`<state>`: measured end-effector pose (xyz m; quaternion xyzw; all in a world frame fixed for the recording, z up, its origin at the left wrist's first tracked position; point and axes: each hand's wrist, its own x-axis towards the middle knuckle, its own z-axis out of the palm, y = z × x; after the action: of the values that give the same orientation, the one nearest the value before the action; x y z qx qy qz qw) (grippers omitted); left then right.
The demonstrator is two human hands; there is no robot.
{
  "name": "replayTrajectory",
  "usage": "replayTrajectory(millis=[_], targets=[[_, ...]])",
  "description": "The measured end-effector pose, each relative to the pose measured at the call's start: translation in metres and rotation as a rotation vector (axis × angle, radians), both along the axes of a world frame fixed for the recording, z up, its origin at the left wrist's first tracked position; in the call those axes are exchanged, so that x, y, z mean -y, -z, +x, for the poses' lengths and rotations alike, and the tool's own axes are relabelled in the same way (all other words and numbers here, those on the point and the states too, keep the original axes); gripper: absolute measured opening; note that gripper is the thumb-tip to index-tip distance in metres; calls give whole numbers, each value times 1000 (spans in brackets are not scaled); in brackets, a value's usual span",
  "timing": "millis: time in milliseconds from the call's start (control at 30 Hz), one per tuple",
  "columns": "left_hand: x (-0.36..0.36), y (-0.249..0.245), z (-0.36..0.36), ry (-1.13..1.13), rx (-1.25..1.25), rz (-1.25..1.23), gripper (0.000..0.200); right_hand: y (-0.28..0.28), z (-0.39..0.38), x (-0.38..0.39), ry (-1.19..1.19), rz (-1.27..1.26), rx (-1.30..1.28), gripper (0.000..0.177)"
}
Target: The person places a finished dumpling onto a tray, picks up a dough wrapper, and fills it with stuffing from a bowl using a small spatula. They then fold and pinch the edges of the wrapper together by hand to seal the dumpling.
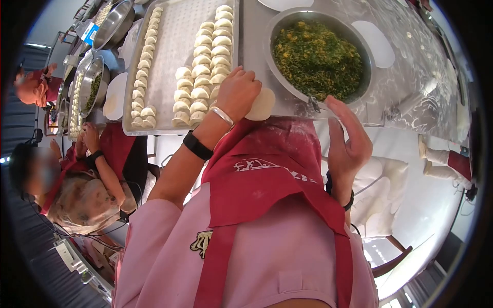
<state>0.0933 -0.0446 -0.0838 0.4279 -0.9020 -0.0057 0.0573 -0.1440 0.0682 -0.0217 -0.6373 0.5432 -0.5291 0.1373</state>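
Note:
My left hand (238, 95), with a silver bracelet and a black wristband behind it, is closed at the table's front edge. A round dumpling wrapper (263, 105) sticks out from its fingers. Close to that hand, rows of folded dumplings (203, 64) lie on a perforated metal tray (171, 51). My right hand (352, 141) is at the near rim of a steel bowl (368, 77), its thumb and forefinger apart and nothing between them. Green chopped filling with yellow bits (318, 56) fills the bowl. By the right fingertips, a thin metal utensil (314, 104) rests across the rim.
Flour covers the metal table (398, 95) at the right. A white disc (374, 44) lies beside the bowl. On the left another person (87, 174) sits near more steel bowls (113, 25) and dumplings. A further person (36, 87) is farther off.

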Motion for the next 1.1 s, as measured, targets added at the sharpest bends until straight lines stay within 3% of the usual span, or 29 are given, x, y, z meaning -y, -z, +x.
replayTrajectory(millis=[67,167,367,467,567,667,767,867,967,1100], targets=[[2,3,1,9,-33,-9,12,-7,9,-6,-79,-34,96,26],[2,9,9,-1,-323,49,11,-6,20,-8,-290,126,110,29],[-3,-21,15,-77,-599,504,13,68,49,14,-225,372,10,52],[-6,-27,22,-124,-812,757,13,89,58,24,-243,414,350,54],[-12,-35,27,-235,-968,950,12,73,56,30,-453,663,941,43],[-21,-29,27,-311,-1110,1008,16,77,53,27,-487,747,1129,31],[-37,-20,13,-375,-1293,918,23,69,58,23,-457,726,1189,25],[-53,-15,5,-422,-1175,698,33,64,60,22,-428,701,1223,27],[-69,-17,3,-332,-1356,959,41,66,62,23,-380,688,1188,26],[-80,-22,-3,-286,-1296,995,45,64,70,21,-362,662,1048,26]])
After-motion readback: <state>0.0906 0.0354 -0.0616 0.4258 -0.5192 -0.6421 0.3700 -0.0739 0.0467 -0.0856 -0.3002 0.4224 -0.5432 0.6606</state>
